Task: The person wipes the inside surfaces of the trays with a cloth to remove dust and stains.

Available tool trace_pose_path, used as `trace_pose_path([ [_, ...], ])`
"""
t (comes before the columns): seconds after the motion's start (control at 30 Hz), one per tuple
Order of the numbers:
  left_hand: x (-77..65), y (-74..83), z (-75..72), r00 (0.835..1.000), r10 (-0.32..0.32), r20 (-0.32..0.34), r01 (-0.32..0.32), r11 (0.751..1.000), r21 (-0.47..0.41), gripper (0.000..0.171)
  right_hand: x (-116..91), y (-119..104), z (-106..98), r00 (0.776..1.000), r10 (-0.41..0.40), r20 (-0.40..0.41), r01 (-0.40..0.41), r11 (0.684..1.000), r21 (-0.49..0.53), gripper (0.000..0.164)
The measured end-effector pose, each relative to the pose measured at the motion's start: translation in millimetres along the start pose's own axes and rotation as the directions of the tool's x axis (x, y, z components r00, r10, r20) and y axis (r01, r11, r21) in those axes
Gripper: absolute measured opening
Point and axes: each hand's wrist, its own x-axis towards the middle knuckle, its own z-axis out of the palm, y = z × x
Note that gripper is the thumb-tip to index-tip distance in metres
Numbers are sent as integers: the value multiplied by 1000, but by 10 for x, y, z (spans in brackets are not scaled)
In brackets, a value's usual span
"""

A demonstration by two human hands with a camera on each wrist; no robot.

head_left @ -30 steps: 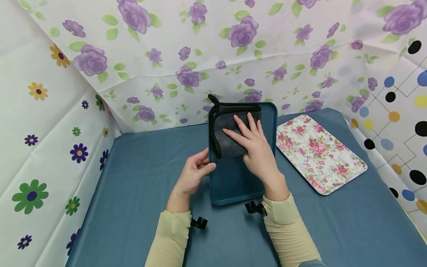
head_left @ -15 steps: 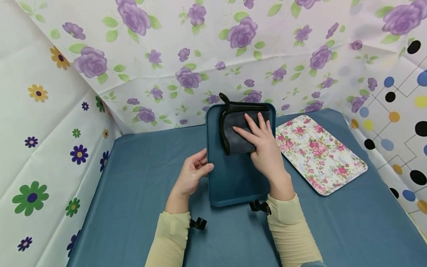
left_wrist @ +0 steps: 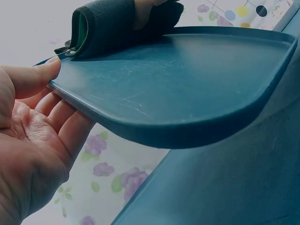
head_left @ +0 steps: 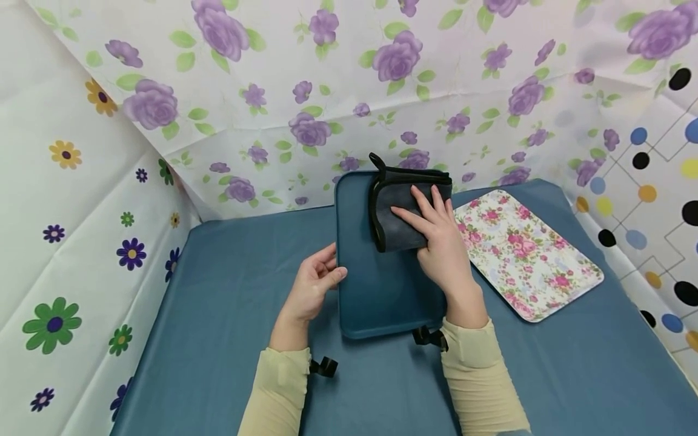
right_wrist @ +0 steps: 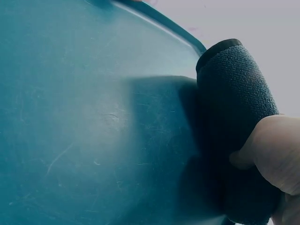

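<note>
Cloth (head_left: 400,231), dark grey, folded and trimmed in black, covers the upper right of a blue tray (head_left: 389,297) in the head camera's view. A right hand (head_left: 444,242) presses it, fingers spread and nearly straight, while the left hand (head_left: 313,281) pinches the tray's left rim. A floral-printed tray (head_left: 526,254) in pink and white lies just to the right on a blue-covered counter (head_left: 240,303), before a purple-rose backdrop (head_left: 240,79). Whether the blue tray's near end touches the counter cannot be told.

Seen from the left wrist, the left thumb rests atop the tray's edge with fingers below, and fine scratches mark the surface. Beyond, the cloth bulges like a roll beneath part of the right hand.

From the right wrist, the right thumb bears on the cloth's rounded side near the tray's rim; the other fingers are mostly hidden.
</note>
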Motion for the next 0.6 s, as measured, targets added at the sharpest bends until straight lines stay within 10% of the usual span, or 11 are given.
trace_pose_path([
  [0.6, -2, -19, 13, 1000, -3, -1, 3, 1000, -19, 56, -14, -1, -17, 999, 33, 3, -33, 999, -2, 96],
])
